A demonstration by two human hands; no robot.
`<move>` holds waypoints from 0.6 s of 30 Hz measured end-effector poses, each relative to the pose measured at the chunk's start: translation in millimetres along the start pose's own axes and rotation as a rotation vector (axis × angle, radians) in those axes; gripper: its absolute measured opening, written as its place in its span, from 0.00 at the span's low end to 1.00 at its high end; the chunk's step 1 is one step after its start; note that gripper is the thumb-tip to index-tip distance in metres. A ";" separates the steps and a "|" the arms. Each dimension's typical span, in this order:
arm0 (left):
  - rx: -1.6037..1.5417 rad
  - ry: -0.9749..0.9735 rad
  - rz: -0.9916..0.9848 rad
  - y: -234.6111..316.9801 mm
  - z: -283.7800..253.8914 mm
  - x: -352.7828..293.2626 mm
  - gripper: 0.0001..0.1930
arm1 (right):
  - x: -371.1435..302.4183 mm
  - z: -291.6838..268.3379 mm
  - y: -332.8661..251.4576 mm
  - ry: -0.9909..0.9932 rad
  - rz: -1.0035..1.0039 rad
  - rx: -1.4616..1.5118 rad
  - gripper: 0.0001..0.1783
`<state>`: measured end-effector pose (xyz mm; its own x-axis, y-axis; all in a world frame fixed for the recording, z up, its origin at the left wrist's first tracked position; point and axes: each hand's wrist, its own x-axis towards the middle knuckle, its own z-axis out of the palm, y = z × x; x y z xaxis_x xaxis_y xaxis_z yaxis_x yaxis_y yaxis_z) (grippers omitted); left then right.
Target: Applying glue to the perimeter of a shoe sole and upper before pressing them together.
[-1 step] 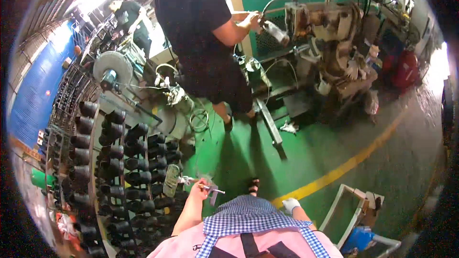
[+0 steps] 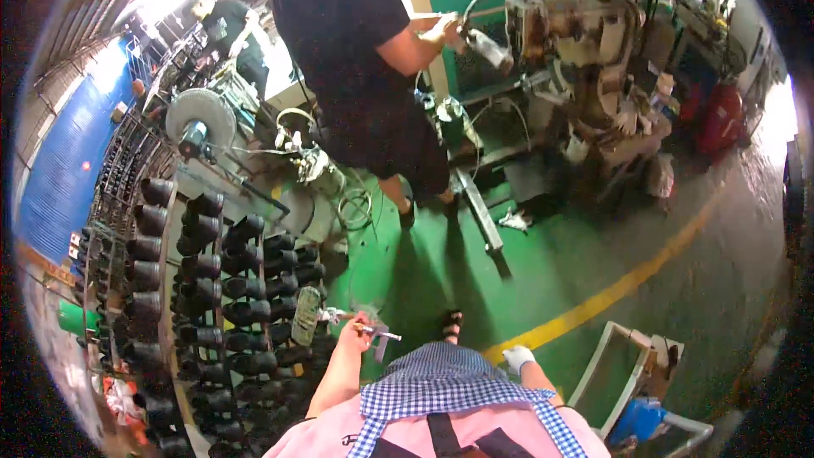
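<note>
My left hand is closed around a metal hand tool with a thin rod and a grey handle-like part below it; its exact kind does not show. Just beyond, on the same line, is a worn oblong grey-green pad; I cannot tell whether it joins the tool. My right hand, in a white glove, hangs low beside my checked apron. Its fingers are too small and partly hidden to make out.
Racks of black boots line my left. Ahead, a person in black stands holding a hose-fed cylindrical tool near machinery. A metal bar juts over the green floor. A pale frame stands at lower right.
The view has shifted very slightly. My left hand keeps its hold on the metal tool, and my right hand stays low at my side.
</note>
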<state>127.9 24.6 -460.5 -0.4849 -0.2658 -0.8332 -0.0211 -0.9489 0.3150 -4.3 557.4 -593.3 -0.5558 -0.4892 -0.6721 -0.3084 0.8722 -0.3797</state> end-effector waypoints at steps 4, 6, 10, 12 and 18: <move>-0.001 0.072 0.034 -17.5 -6.0 -30.1 0.04 | 0.0 8.9 -3.3 0.069 -0.002 0.170 0.18; -0.068 0.100 0.021 -26.2 -9.3 -44.6 0.05 | -12.0 9.6 -11.5 0.031 0.232 0.437 0.26; -0.106 0.145 0.006 -41.6 -22.2 -69.1 0.05 | -34.7 27.4 -14.2 -0.099 0.331 0.551 0.27; -0.083 0.042 -0.036 -47.4 -31.2 -78.0 0.05 | -39.1 51.1 1.6 0.010 -0.042 0.101 0.21; -0.092 -0.042 0.007 -47.7 -39.1 -84.1 0.13 | -2.0 122.5 61.6 -0.132 -0.164 -0.124 0.23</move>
<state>203.9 85.6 -423.1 -0.5211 -0.2667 -0.8108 0.0616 -0.9592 0.2759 72.3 611.7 -693.2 -0.3873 -0.6133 -0.6884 -0.4830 0.7709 -0.4151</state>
